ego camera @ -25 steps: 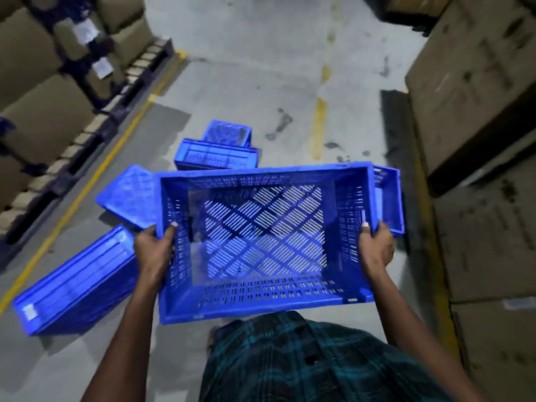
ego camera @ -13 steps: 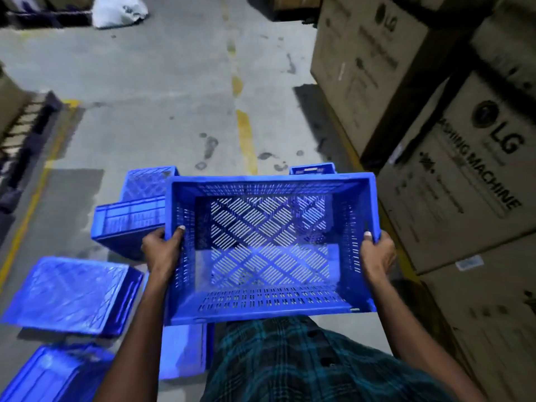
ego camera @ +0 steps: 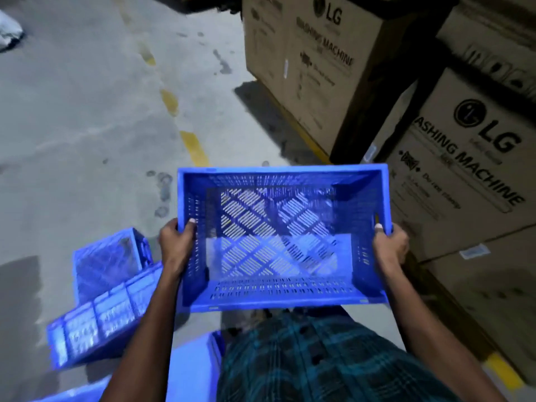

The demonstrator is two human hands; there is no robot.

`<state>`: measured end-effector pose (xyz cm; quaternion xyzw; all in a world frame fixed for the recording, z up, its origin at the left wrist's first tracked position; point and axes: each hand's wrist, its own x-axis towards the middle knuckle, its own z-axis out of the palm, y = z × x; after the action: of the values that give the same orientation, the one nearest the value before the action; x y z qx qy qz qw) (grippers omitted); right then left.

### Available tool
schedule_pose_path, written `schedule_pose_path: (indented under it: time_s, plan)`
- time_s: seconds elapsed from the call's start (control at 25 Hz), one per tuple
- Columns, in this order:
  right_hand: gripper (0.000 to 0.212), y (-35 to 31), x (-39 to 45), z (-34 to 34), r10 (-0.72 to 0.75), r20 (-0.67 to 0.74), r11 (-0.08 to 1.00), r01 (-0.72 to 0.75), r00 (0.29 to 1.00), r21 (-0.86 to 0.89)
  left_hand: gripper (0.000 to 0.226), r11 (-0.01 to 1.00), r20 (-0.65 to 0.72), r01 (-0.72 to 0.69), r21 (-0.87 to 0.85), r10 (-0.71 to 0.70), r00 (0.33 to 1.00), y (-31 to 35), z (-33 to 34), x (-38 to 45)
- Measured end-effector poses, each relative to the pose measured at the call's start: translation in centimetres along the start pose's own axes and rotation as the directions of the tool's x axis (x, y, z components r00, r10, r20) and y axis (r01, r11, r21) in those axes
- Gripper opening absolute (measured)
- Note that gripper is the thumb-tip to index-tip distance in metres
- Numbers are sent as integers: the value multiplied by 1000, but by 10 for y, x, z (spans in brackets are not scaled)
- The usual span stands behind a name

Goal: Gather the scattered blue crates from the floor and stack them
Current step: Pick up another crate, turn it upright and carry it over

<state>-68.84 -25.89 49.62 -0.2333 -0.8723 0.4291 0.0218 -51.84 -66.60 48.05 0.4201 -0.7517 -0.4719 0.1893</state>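
I carry a blue slotted crate point(ego camera: 282, 294) upright in front of my waist, its open top facing me. My left hand point(ego camera: 177, 245) grips its left wall, thumb over the rim. My right hand point(ego camera: 390, 243) grips the right wall the same way. On the floor to my lower left lie two more blue crates: one on its side point(ego camera: 98, 320) and one tipped behind it point(ego camera: 107, 259). Part of another blue crate point(ego camera: 191, 369) shows by my legs at the bottom.
Large cardboard washing machine boxes point(ego camera: 470, 181) are stacked close on my right, with more boxes point(ego camera: 307, 65) further ahead. Grey concrete floor with a broken yellow line point(ego camera: 194, 147) stretches ahead and left. A white sack point(ego camera: 8, 33) lies far left.
My view has swung right with the crate still held in both hands. The floor crates have slid to the lower left, and the cardboard boxes have come closer on the right.
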Motion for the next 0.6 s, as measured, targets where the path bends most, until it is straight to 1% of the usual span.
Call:
schedule_pose_path:
  time_s: [0.08,0.16,0.24,0.36,0.4,0.48,0.6]
  plan:
    - [28,-9,10,14,44,-25,998,-43,999,42,26,997,95,-73,36,69,993,14,18,39]
    - [28,-15,33,39,112,-80,992,-107,990,64,19,995,200,-86,53,73,977,23,46,88]
    - [29,-21,56,68,174,-95,982,-165,980,96,15,995,273,-71,72,49,961,34,80,138]
    - [31,-29,96,116,276,-122,957,-260,953,130,20,992,335,-36,122,-7,942,46,138,213]
    - [32,-31,107,129,312,-123,946,-296,942,132,16,989,363,-23,146,-32,931,50,154,232]
    - [32,-30,126,154,372,-115,924,-356,921,137,4,978,420,-25,205,-65,905,57,189,271]
    - [34,-18,161,201,433,-128,900,-420,892,117,6,956,494,-72,286,-83,866,63,255,337]
